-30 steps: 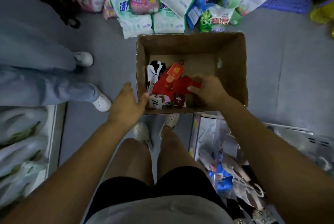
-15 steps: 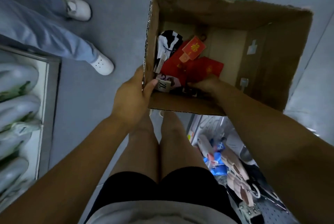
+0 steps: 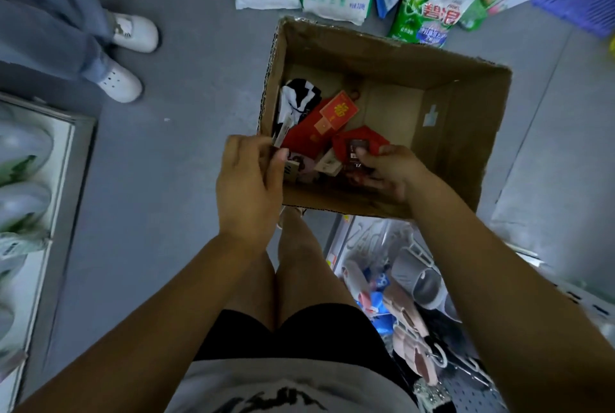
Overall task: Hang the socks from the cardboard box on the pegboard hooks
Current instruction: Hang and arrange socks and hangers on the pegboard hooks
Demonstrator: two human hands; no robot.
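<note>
A grey shirt and black shorts fill the bottom edge, with bare legs below them and both forearms reaching forward. To the right of the legs, a white wire rack (image 3: 416, 253) holds a blurred jumble of hanging goods. On the left, a white shelf (image 3: 63, 173) carries pale wrapped packs.

The left hand (image 3: 249, 179) hovers at the near-left corner of the cardboard box (image 3: 466, 133), fingers curled and thumb tucked inward. Whether it grips the wall, a pale tag or nothing is not clear. The right hand (image 3: 386, 169) is inside the box against its near wall, gripping a red sock pair (image 3: 364, 141) with the thumb pressed on its dark label.

The box sits open on the grey floor (image 3: 186, 79). Just left of the held pair lies another red pair with a red-and-gold card (image 3: 337, 111). Black-and-white socks (image 3: 298, 99) lie against the left wall, and a few tagged pairs sit near the left thumb.

Beyond the box lie detergent bags (image 3: 429, 13) in green, white and blue, with a purple crate (image 3: 579, 9) to their right. At far left stands another person in blue jeans and white shoes (image 3: 121, 83).
</note>
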